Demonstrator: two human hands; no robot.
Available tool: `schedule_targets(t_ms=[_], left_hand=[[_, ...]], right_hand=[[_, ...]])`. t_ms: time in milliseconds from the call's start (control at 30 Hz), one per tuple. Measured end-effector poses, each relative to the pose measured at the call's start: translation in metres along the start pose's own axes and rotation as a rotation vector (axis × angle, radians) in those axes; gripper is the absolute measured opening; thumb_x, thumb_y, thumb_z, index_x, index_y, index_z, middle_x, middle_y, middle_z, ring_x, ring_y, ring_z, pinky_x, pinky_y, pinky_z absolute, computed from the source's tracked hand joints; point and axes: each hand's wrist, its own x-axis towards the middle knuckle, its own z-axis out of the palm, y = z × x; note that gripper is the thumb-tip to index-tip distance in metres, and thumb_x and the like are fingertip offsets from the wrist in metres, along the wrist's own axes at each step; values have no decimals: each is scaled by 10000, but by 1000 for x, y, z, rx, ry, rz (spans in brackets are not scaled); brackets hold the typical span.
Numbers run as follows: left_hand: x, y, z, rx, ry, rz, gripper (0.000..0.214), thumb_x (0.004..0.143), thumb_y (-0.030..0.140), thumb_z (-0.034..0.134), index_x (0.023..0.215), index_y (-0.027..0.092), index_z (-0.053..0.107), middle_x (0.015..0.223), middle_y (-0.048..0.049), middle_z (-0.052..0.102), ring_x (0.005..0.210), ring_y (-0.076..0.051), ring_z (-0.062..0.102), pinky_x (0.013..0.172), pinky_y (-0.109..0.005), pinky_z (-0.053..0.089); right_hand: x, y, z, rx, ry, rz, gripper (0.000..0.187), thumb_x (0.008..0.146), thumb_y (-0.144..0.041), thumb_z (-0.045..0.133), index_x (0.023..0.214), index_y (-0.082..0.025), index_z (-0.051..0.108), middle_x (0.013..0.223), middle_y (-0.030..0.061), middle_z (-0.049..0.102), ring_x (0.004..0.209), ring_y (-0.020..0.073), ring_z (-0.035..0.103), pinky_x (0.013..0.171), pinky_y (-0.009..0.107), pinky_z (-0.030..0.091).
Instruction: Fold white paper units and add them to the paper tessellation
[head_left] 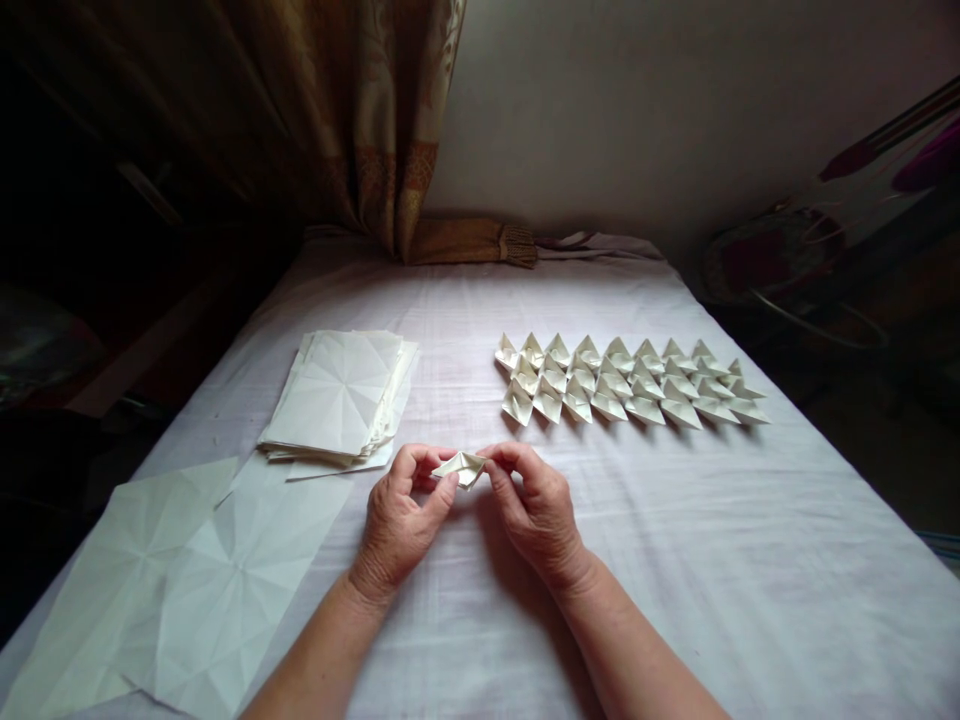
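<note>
A small folded paper boat (463, 467) is held between my two hands above the cloth, near the middle of the view. My left hand (405, 515) pinches its left side, with the thumb on the near face and the fingers behind. At the boat's right tip, the thumb and index finger of my right hand (536, 505) are closed. Beyond my right hand stand several similar paper boats (615, 385), set in three tight rows. A stack of creased white paper sheets (337, 390) lies just beyond my left hand.
Loose creased sheets (232, 580) overlap at the front left of the cloth-covered surface (750, 560). A brown patterned curtain (390, 130) hangs onto its far edge, beside a fringed brown cloth (480, 241). A pale wall (600, 130) rises behind.
</note>
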Motion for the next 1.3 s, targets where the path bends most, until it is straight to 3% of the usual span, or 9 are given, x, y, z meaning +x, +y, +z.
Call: schedule_targets(t_ms=[200,367,800,1300], left_hand=[[4,0,-2,92,-36,103,291,805,186,580,1082,228,658,1051,-42,737,870,-165,707,726,-237,576],[4,4,-4,220,-115,270,275,815,154,587,1058,231,689,1061,-39,741,983,-190,688,919,-320,543],[-1,9,1,453,-85,402,195,838,176,614,1031,200,637,1002,-52,730,916,-210,668,860,-349,527],[1,7,-4,291,-39,247,127,889,243,562,919,208,681,890,-23,748,689,-132,660,658,-227,518]], right_hand=[[0,2,0,55,19,76,90,933,-237,507,919,-221,595,826,31,708,752,154,677,683,248,523],[1,0,0,48,28,55,97,922,-221,501,906,-214,596,809,24,711,730,146,680,675,236,526],[0,1,2,36,23,68,77,907,-220,522,904,-210,598,797,17,712,714,144,683,671,228,520],[1,0,0,82,-24,82,65,900,-222,528,870,-209,584,727,3,676,636,132,641,593,223,501]])
